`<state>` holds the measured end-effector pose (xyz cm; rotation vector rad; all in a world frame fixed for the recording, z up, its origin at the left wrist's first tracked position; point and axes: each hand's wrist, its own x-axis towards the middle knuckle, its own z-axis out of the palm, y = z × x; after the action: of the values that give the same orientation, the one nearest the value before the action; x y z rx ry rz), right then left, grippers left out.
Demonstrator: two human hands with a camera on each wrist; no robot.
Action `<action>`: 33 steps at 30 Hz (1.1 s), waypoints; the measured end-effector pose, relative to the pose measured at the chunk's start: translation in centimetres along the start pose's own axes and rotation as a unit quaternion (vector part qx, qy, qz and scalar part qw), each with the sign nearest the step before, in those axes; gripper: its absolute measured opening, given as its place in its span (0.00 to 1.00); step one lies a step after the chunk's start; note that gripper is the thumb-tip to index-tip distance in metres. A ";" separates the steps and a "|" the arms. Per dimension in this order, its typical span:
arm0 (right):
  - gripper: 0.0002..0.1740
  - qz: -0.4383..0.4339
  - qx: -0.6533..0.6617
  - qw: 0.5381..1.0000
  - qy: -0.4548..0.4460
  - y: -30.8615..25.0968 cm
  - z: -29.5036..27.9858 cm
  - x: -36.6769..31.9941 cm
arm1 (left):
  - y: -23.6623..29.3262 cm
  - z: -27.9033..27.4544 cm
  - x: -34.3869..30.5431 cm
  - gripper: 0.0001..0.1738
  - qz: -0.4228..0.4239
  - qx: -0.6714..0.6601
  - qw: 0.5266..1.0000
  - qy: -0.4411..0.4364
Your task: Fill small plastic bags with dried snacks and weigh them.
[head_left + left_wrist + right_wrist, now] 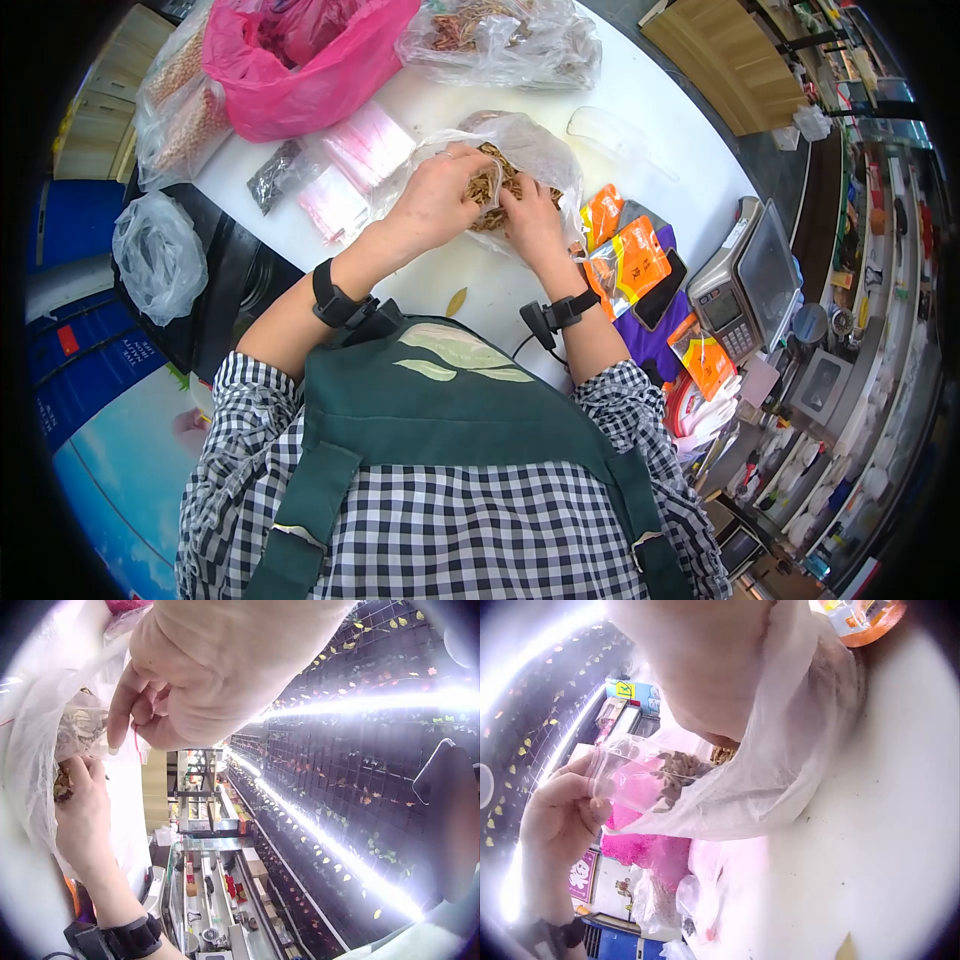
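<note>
Head view shows me the large plastic bag (540,150) of brown dried pieces (487,183) lying open on the white table (480,290), right in front of the person, with both hands at its mouth. I see the left hand (432,200) pinching a small zip bag (626,778) between thumb and fingers, held at the big bag's opening; the right wrist view shows a few dried pieces inside it. I read the right hand (535,225) as reaching into the large plastic bag, fingers curled round a clump of the pieces. Just left of the bag lies a stack of empty zip bags (350,160), beyond them a pink bag (300,60). To the right I make out orange packets (640,260), then a weighing scale (745,280).
</note>
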<state>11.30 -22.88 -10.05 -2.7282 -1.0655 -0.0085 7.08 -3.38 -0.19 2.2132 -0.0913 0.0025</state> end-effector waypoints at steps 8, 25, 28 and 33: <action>0.19 0.019 0.032 0.999 0.001 0.2 -0.7 0.2 | -0.9 1.5 1.0 0.27 0.025 0.002 1.000 0.011; 0.20 0.210 0.501 0.838 -0.060 2.5 -7.4 1.9 | -1.0 2.3 2.2 0.27 0.037 -0.004 0.999 0.002; 0.19 0.208 0.596 0.776 -0.018 1.4 -10.6 1.9 | -0.5 2.5 2.4 0.27 0.028 0.007 1.000 -0.007; 0.21 0.187 0.650 0.729 -0.109 0.0 -12.9 2.4 | 0.0 3.0 2.5 0.27 0.044 -0.021 0.999 -0.013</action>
<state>13.97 -23.85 2.71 -1.5366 -0.2372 0.8074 9.47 -5.93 -1.91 2.1662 -0.2002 0.0208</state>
